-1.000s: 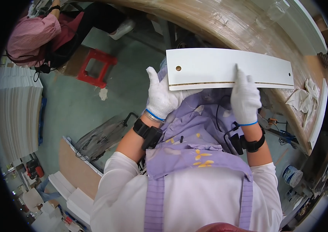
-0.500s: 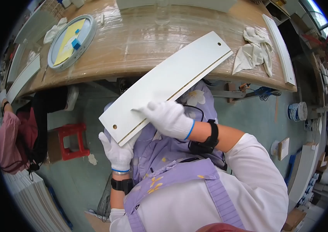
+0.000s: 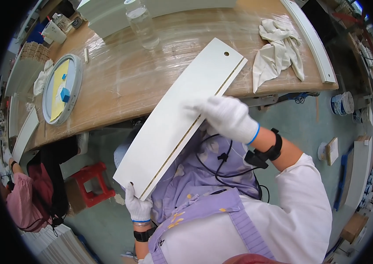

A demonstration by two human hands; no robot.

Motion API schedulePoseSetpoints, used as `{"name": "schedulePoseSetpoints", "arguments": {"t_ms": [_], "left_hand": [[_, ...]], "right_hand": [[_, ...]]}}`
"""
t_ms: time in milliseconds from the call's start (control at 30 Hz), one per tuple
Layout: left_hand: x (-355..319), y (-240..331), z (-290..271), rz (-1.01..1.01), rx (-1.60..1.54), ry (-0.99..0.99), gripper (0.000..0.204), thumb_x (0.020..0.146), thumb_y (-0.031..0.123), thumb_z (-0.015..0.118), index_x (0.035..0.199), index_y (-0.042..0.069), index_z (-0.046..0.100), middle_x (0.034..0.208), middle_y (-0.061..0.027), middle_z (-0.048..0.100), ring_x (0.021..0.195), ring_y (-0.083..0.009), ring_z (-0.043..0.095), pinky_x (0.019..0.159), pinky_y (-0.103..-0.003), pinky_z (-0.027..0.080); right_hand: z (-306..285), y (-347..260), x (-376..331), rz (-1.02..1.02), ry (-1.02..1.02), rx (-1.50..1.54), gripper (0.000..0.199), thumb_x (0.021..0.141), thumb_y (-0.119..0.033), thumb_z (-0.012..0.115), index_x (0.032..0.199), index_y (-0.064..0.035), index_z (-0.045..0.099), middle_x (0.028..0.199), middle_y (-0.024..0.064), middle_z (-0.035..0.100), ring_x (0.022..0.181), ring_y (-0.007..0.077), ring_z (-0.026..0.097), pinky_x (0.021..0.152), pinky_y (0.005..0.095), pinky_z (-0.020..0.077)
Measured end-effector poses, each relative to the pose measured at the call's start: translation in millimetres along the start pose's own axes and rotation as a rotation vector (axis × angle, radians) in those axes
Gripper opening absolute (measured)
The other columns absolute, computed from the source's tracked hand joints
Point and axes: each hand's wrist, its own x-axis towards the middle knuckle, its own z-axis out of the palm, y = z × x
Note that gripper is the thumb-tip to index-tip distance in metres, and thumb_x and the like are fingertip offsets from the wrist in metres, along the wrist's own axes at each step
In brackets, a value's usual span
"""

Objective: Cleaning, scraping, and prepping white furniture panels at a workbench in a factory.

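From the head view, I see my gloved left hand (image 3: 137, 206) closed around the lower end of a long white panel (image 3: 182, 115), which slants up over the edge of a wooden workbench (image 3: 120, 83). My gloved right hand (image 3: 228, 118) lies flat and open on its middle, beside a thin groove; a crumpled cloth (image 3: 278, 48) lies on the bench nearby.

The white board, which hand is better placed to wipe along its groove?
Probably the right hand: it lies flat on the white board beside the groove, while the left hand grips the board's lower end, supporting it.
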Motion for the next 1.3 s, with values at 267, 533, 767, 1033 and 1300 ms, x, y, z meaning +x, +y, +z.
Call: {"name": "schedulePoseSetpoints", "arguments": {"t_ms": [267,533,767,1033,1300], "left_hand": [[-4.3,2.1,-16.5,0.017,0.065,0.015,0.043,0.101,0.024,0.051,0.138,0.001,0.043,0.136,-0.0168,0.054,0.12,-0.0344,0.058,0.102,-0.053,0.048],[-2.0,-1.4,-23.2,0.053,0.089,0.044,0.042,0.1,0.023,0.054,0.136,0.003,0.046,0.132,-0.0137,0.057,0.118,-0.0307,0.059,0.1,-0.049,0.051],[-1.8,-1.1,-24.8,0.066,0.109,0.068,0.04,0.098,0.021,0.057,0.134,0.004,0.048,0.129,-0.0115,0.059,0.117,-0.0281,0.06,0.099,-0.047,0.052],[-3.9,-1.5,-21.3,0.067,0.112,0.033,0.04,0.099,0.022,0.056,0.134,0.004,0.048,0.13,-0.0106,0.059,0.118,-0.0262,0.059,0.102,-0.044,0.05],[-7.8,-1.4,-20.2,0.072,0.133,0.011,0.038,0.099,0.024,0.056,0.131,0.004,0.05,0.126,-0.0096,0.061,0.115,-0.0249,0.06,0.1,-0.041,0.05]], "right_hand": [[-14.2,118.0,15.9,0.267,0.53,-0.133,0.028,0.089,-0.008,0.059,0.115,-0.0103,0.066,0.089,0.0135,0.064,0.083,0.03,0.063,0.072,0.0388,0.0518],[7.0,39.0,-6.1,0.03,0.179,0.132,0.028,0.081,-0.009,0.062,0.106,-0.0178,0.067,0.087,0.0081,0.064,0.077,0.0312,0.064,0.068,0.0414,0.0532],[-28.2,142.7,27.6,0.393,0.49,-0.177,0.019,0.089,-0.008,0.061,0.106,-0.0034,0.066,0.096,0.0159,0.067,0.088,0.0317,0.066,0.078,0.0374,0.0522],[-20.3,150.4,26.0,0.292,0.462,-0.197,0.019,0.086,-0.005,0.064,0.104,-0.005,0.067,0.091,0.0169,0.066,0.087,0.0347,0.065,0.077,0.0382,0.052],[-14.8,141.7,24.5,0.38,0.458,-0.004,0.02,0.089,-0.015,0.062,0.105,-0.0051,0.067,0.098,0.0157,0.068,0.092,0.0335,0.065,0.082,0.0385,0.0518]]}}
